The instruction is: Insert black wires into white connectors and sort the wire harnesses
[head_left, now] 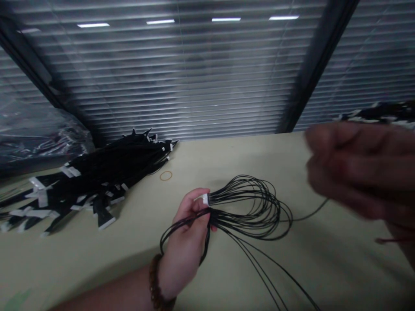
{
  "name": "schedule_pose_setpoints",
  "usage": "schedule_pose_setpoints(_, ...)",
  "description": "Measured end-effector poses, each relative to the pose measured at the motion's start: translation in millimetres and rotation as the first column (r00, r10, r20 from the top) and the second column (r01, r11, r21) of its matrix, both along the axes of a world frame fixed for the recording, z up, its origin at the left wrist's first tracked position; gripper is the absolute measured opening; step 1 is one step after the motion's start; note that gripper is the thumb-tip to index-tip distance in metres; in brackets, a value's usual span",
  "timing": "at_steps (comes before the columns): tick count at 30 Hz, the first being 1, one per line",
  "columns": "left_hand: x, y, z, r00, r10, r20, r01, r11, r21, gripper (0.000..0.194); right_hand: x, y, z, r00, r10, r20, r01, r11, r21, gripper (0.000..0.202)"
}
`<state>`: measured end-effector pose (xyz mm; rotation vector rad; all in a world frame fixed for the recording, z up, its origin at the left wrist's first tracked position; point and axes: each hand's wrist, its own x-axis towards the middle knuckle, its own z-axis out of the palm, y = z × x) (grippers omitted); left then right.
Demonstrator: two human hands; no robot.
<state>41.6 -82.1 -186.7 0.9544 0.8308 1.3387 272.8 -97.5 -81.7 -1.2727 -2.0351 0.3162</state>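
My left hand [191,242] is closed around a bundle of thin black wires [259,207] above the table. A white connector [205,199] with wires in it shows between thumb and fingers. The wires loop out to the right, and several loose ends trail toward the near edge. Close to the camera on the right is my right hand [359,168], blurred, its fingers curled together. One wire runs from the loops to behind its lower edge; whether the fingers grip it is not visible.
On the left lies a pile of black wire harnesses [110,168] with white connectors, beside a clear plastic bag [48,134]. A thin tan rubber band [166,176] rests on the pale table [227,160]. More dark and white pieces [382,113] lie far right; blinds [194,86] stand behind.
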Motion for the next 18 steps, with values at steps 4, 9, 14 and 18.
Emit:
schedule_pose_setpoints(4,-2,-3,-1.2,0.994,-0.100,0.033,0.093,0.980,0.175,0.019,-46,1,-13.3,0.985,0.164,-0.062,-0.175,0.939,-0.298,0.018)
schedule_pose_setpoints(9,-2,-9,1.9,0.994,-0.111,0.002,0.108,0.964,0.244,0.012,-60,-10,-32.7,0.980,0.074,0.184,-0.079,0.997,0.022,0.013)
schedule_pose_setpoints(14,-1,-11,2.8,0.995,-0.097,-0.007,0.096,0.961,0.261,0.013,-60,-16,-35.9,0.963,0.042,0.267,-0.090,0.981,0.170,0.016)
schedule_pose_setpoints(18,-1,-10,1.2,0.998,-0.054,-0.019,0.058,0.954,0.294,0.014,-62,-14,-37.7,0.958,0.038,0.285,-0.099,0.974,0.202,0.017)
